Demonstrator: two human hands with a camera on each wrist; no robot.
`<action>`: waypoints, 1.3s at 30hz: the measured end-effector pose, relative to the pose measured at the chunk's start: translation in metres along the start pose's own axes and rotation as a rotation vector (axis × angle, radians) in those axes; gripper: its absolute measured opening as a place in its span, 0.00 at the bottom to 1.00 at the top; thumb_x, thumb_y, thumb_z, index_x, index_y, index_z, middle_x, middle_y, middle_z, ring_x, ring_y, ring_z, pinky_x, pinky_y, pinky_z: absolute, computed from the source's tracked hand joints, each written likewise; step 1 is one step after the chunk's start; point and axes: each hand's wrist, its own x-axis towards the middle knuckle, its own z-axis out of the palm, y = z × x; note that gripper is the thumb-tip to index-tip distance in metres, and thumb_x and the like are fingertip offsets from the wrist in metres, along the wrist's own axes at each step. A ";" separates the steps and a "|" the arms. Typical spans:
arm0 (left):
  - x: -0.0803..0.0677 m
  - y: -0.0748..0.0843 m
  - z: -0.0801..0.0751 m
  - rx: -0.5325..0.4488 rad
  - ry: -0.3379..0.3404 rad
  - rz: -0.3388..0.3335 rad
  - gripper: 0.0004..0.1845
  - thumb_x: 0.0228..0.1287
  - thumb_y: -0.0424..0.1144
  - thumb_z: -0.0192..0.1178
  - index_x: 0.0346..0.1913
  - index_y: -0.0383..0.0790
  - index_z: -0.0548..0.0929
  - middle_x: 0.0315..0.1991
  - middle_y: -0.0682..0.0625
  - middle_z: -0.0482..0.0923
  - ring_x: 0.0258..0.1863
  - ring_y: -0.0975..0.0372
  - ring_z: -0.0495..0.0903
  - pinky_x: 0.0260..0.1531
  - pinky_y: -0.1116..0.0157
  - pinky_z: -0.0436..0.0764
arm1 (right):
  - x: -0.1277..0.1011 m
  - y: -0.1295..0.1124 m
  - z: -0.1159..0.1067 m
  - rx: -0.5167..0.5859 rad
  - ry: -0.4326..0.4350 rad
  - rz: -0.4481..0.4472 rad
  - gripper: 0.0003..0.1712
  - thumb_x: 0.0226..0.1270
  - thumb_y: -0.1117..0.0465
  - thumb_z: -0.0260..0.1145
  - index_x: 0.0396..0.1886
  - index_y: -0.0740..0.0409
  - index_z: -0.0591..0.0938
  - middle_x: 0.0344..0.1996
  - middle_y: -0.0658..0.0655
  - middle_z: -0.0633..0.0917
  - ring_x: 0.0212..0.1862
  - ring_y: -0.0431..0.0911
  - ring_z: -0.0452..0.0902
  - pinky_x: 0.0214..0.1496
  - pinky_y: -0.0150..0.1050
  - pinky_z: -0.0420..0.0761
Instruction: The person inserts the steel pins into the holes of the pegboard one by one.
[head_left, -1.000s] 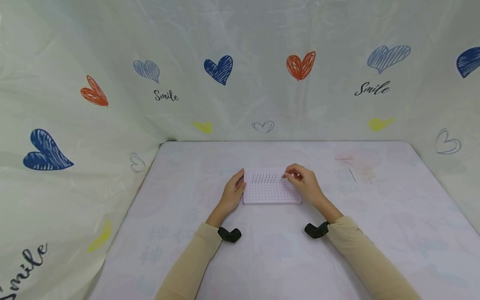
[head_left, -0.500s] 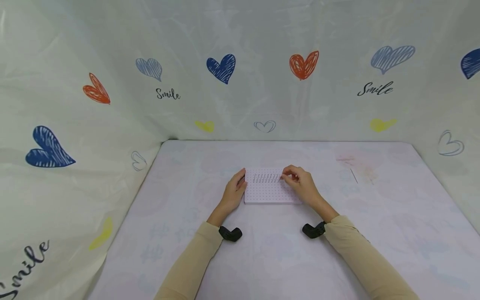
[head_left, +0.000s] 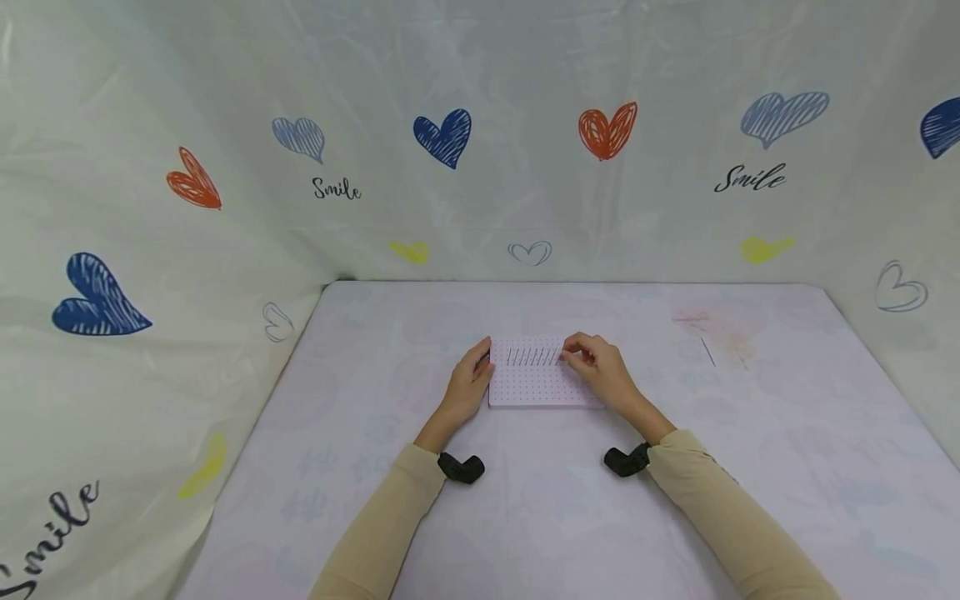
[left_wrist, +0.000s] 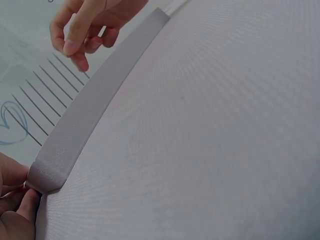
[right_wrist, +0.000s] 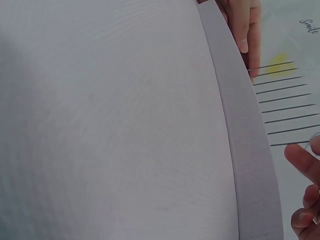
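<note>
A pale pegboard (head_left: 543, 387) with rows of small holes lies mid-table. Several thin dark sticks (head_left: 531, 357) stand in one row near its far side. At the board's left edge, my left hand (head_left: 467, 385) grips its side, with fingers by the corner in the left wrist view. My right hand (head_left: 600, 367) is over the board's far right part. Its thumb and index finger pinch at the top of the end stick (right_wrist: 290, 143), the one nearest this hand. The other right fingers are bent.
One loose dark stick (head_left: 708, 352) lies on the table (head_left: 420, 533), to the right of the board. Faint reddish marks show around it. Behind the table hangs a white curtain (head_left: 525, 200) printed with hearts and words.
The right hand has shifted slightly left, toward the end of the stick row. The left hand has stayed at the board's edge. The head view has shifted a little.
</note>
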 end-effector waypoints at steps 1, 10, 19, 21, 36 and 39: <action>0.000 0.000 0.000 -0.002 0.000 0.001 0.28 0.77 0.27 0.47 0.75 0.27 0.57 0.76 0.37 0.55 0.74 0.52 0.59 0.71 0.62 0.63 | 0.000 0.001 0.000 -0.004 -0.004 0.001 0.03 0.70 0.66 0.66 0.40 0.59 0.83 0.37 0.57 0.85 0.34 0.47 0.68 0.33 0.36 0.68; -0.001 0.004 0.000 -0.025 0.009 0.028 0.27 0.76 0.25 0.48 0.74 0.25 0.58 0.75 0.34 0.56 0.73 0.48 0.60 0.71 0.59 0.64 | 0.000 0.002 0.000 -0.042 -0.040 -0.017 0.03 0.69 0.65 0.67 0.41 0.59 0.83 0.29 0.53 0.79 0.32 0.47 0.66 0.32 0.37 0.66; 0.000 -0.001 0.002 -0.018 0.011 0.010 0.27 0.76 0.26 0.48 0.75 0.26 0.58 0.75 0.36 0.56 0.73 0.50 0.61 0.70 0.61 0.64 | -0.003 0.002 -0.005 -0.038 -0.050 -0.004 0.04 0.69 0.65 0.67 0.40 0.60 0.83 0.32 0.54 0.81 0.33 0.47 0.67 0.33 0.36 0.67; 0.000 0.000 0.001 -0.020 0.013 0.020 0.27 0.76 0.26 0.48 0.74 0.26 0.58 0.75 0.35 0.56 0.72 0.48 0.61 0.70 0.60 0.64 | -0.003 0.002 -0.008 -0.037 -0.041 0.006 0.03 0.69 0.65 0.67 0.40 0.60 0.83 0.33 0.55 0.81 0.34 0.47 0.68 0.33 0.35 0.67; 0.000 0.000 0.001 0.004 0.013 -0.008 0.28 0.77 0.27 0.48 0.75 0.28 0.57 0.76 0.38 0.56 0.73 0.52 0.61 0.70 0.62 0.64 | -0.010 0.025 -0.044 -0.060 0.071 0.084 0.03 0.70 0.69 0.65 0.41 0.65 0.82 0.35 0.60 0.83 0.35 0.48 0.70 0.32 0.30 0.69; 0.000 0.000 0.002 -0.001 0.011 -0.005 0.28 0.77 0.27 0.48 0.75 0.28 0.57 0.76 0.37 0.56 0.73 0.51 0.61 0.70 0.62 0.64 | -0.012 0.031 -0.052 -0.074 0.097 0.101 0.04 0.71 0.68 0.65 0.41 0.67 0.82 0.34 0.61 0.83 0.35 0.48 0.69 0.30 0.28 0.68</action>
